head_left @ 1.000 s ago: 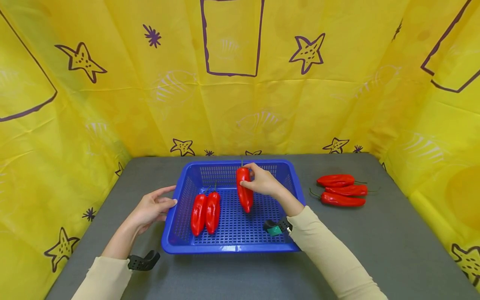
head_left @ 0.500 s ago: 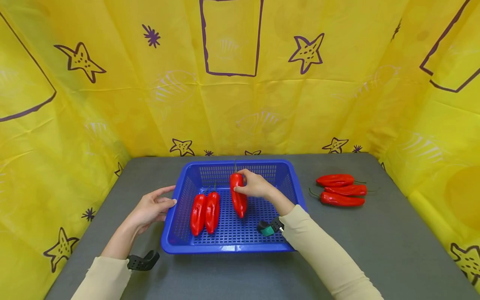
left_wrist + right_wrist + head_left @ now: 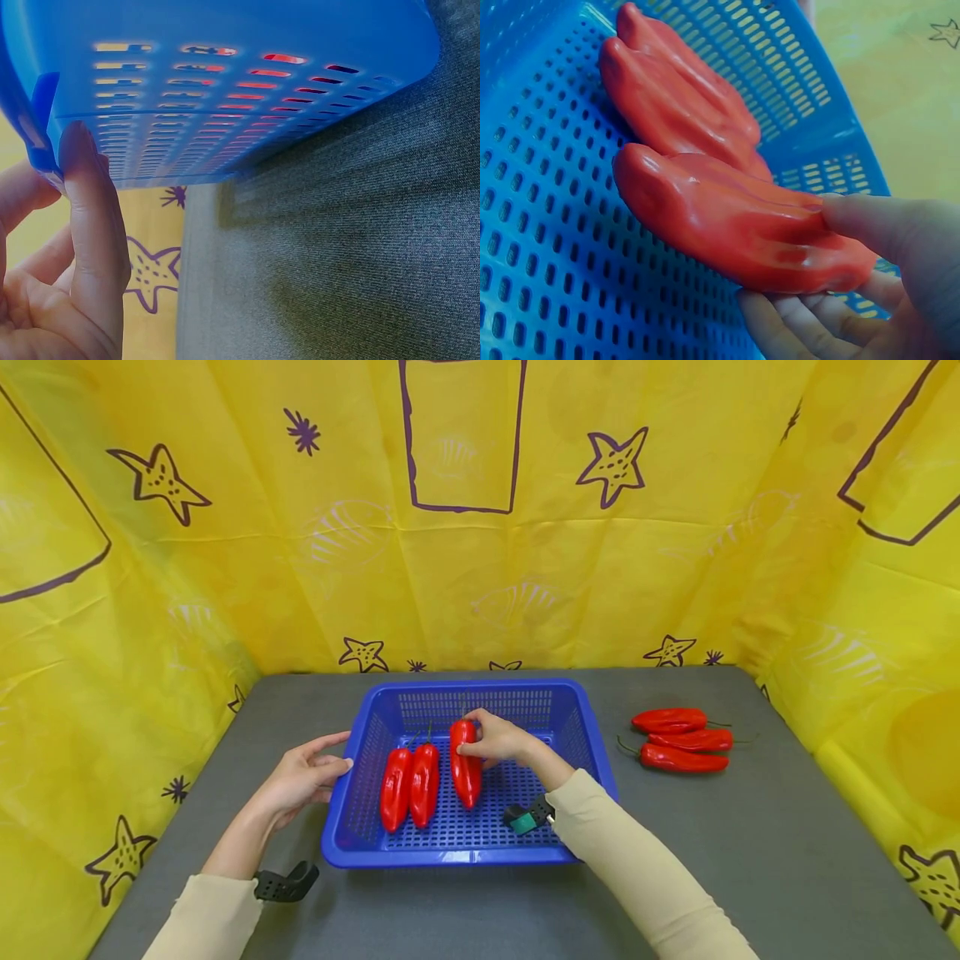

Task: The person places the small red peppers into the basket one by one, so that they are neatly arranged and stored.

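Observation:
Inside the blue basket (image 3: 465, 857), my right hand (image 3: 501, 742) pinches a red pepper (image 3: 466, 768) near its stem end. In the right wrist view, the thumb and fingers of my right hand (image 3: 855, 285) lie on opposite sides of the held pepper (image 3: 720, 217). Two other red peppers (image 3: 395, 789) (image 3: 424, 785) lie side by side on the basket floor, left of the held one. My left hand (image 3: 303, 779) grips the basket's left rim; the left wrist view shows thumb and fingers of that hand (image 3: 82, 247) at the rim.
Three red peppers (image 3: 684, 759) lie close together on the grey table (image 3: 750, 860), right of the basket. A yellow patterned cloth (image 3: 465, 568) rises behind the table and along both sides.
My right hand has moved left and toward the near side with its pepper, lower in the view and closer to the two lying peppers. The left hand stays at the rim.

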The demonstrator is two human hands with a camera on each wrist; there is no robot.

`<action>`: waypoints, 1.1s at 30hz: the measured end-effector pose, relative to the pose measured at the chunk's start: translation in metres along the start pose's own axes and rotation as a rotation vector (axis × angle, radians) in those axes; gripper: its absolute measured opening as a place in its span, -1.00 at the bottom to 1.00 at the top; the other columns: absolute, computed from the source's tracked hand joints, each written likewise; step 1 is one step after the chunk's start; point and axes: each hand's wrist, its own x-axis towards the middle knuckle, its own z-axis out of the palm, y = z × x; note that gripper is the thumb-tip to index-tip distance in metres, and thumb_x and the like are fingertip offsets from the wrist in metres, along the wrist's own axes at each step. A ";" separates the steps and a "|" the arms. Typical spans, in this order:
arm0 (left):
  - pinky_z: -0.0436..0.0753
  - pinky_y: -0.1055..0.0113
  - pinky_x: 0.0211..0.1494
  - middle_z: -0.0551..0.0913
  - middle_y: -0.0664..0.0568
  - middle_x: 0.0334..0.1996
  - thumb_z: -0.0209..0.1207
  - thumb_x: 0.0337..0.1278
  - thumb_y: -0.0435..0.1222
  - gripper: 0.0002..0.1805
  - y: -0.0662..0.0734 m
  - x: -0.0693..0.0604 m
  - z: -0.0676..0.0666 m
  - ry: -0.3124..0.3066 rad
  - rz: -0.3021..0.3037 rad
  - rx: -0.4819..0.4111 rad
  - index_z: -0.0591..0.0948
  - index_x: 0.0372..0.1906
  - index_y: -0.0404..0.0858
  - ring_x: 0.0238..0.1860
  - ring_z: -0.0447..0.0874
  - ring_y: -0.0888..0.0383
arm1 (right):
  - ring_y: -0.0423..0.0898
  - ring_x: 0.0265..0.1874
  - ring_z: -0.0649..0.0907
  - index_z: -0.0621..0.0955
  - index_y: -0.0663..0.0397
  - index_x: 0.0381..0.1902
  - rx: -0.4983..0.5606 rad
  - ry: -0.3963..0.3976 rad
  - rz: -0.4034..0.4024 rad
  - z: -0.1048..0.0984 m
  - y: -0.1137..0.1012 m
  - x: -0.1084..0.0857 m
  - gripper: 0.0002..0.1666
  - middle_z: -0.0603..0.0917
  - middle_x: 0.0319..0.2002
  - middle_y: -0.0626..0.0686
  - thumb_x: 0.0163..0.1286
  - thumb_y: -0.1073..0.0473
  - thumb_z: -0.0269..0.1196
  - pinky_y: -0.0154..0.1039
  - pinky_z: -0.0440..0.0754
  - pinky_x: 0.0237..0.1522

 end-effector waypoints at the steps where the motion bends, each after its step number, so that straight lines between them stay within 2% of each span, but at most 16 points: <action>1: 0.68 0.13 -0.23 0.65 -0.12 -0.22 0.15 0.18 -0.20 -0.26 0.000 0.000 0.000 -0.001 0.000 -0.001 0.11 0.40 -0.20 -0.28 0.70 0.02 | -0.01 -0.31 0.64 0.24 0.24 0.22 0.003 -0.004 0.004 0.001 0.000 0.000 -0.34 0.52 -0.19 0.21 0.20 0.28 0.25 -0.05 0.68 -0.30; 8: 0.68 0.12 -0.23 0.66 -0.13 -0.22 0.15 0.18 -0.21 -0.27 0.000 0.000 0.000 -0.001 0.008 -0.001 0.11 0.40 -0.21 -0.28 0.70 0.01 | 0.02 -0.26 0.65 0.23 0.24 0.21 -0.055 -0.032 0.024 0.009 -0.001 0.005 -0.34 0.55 -0.13 0.22 0.21 0.26 0.25 -0.04 0.67 -0.28; 22: 0.68 0.12 -0.22 0.65 -0.13 -0.21 0.16 0.18 -0.19 -0.26 0.000 0.000 0.000 0.000 0.003 0.010 0.10 0.40 -0.20 -0.27 0.70 0.01 | 0.04 -0.25 0.65 0.25 0.19 0.20 -0.125 -0.015 0.085 0.022 0.003 0.011 -0.35 0.51 -0.05 0.24 0.21 0.24 0.26 -0.10 0.68 -0.33; 33: 0.68 0.12 -0.22 0.66 -0.12 -0.22 0.15 0.18 -0.20 -0.27 -0.001 0.001 -0.001 0.002 0.000 0.008 0.11 0.40 -0.19 -0.28 0.70 0.01 | 0.01 -0.33 0.66 0.31 0.29 0.17 -0.187 0.018 0.084 0.025 0.005 0.015 -0.38 0.55 -0.16 0.22 0.20 0.22 0.26 -0.17 0.69 -0.41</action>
